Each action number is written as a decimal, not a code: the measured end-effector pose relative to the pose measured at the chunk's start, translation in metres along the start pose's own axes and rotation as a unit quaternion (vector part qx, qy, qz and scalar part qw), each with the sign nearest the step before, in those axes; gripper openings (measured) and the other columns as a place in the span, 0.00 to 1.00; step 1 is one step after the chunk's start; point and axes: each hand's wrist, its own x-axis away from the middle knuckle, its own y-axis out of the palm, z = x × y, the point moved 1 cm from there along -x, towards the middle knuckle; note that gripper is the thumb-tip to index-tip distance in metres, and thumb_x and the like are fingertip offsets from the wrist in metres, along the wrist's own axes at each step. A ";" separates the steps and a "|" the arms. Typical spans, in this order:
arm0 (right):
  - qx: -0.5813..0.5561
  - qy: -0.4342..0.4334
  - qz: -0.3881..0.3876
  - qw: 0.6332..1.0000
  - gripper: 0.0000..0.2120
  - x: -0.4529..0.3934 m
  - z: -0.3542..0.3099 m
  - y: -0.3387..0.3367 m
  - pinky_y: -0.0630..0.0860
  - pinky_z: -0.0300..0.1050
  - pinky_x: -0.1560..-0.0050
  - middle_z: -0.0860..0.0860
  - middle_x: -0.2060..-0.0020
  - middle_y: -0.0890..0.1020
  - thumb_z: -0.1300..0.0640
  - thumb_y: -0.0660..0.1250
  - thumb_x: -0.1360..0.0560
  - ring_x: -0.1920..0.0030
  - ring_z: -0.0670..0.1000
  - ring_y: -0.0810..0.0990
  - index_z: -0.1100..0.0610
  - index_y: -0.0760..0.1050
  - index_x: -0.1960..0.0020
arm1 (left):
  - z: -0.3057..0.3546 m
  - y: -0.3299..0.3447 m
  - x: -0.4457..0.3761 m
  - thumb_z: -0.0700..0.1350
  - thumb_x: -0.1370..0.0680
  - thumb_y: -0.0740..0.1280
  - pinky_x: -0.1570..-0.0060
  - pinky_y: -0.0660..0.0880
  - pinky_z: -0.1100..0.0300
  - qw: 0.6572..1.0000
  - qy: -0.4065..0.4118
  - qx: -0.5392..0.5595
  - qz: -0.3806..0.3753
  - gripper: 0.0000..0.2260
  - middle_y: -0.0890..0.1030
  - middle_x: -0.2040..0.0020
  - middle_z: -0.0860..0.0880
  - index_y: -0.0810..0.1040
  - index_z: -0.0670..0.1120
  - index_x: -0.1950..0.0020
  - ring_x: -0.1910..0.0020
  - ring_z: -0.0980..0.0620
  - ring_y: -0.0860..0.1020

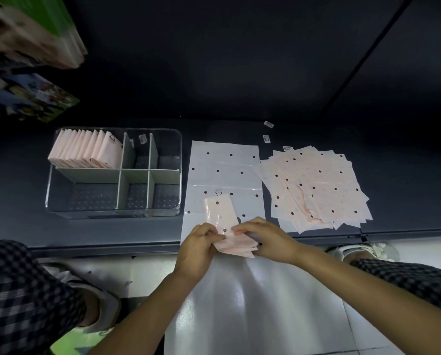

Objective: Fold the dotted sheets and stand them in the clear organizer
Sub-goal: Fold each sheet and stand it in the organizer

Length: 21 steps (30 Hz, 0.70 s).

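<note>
A shop: packaged goods (32, 29) on shelves.

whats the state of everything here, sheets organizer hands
sheet in hand: partly folded, pinched by both hands
left hand: pinching the sheet's left edge
right hand: pinching its right side
folded sheets: standing in a row in the back-left compartment
clear organizer: other compartments hold no sheets
loose pile: unfolded, flat, overlapping
large sheet: spread flat, overhanging the edge
</note>
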 end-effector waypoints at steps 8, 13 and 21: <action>-0.150 0.143 0.073 0.976 0.15 -0.038 -0.015 -0.003 0.63 0.40 0.67 0.47 0.73 0.72 0.55 0.69 0.25 0.69 0.46 0.67 0.55 0.67 0.68 | -0.012 -0.002 -0.002 0.47 0.24 0.70 0.54 0.69 0.61 0.982 -0.168 0.021 0.080 0.07 0.77 0.52 0.49 0.82 0.43 0.52 0.49 0.50 0.70; -0.095 0.185 0.061 0.976 0.10 -0.050 -0.023 -0.002 0.66 0.42 0.60 0.50 0.66 0.75 0.53 0.67 0.24 0.61 0.50 0.72 0.57 0.70 0.59 | -0.004 -0.005 0.003 0.45 0.24 0.69 0.49 0.71 0.54 0.989 -0.106 -0.044 0.089 0.10 0.76 0.46 0.48 0.76 0.45 0.45 0.46 0.47 0.72; -0.101 0.205 0.084 0.970 0.07 -0.050 -0.024 0.004 0.70 0.43 0.55 0.49 0.58 0.76 0.53 0.66 0.24 0.55 0.51 0.75 0.56 0.72 0.51 | -0.021 0.008 0.010 0.64 0.20 0.49 0.30 0.29 0.53 0.939 0.084 -0.303 -0.141 0.33 0.31 0.25 0.48 0.31 0.55 0.26 0.30 0.49 0.27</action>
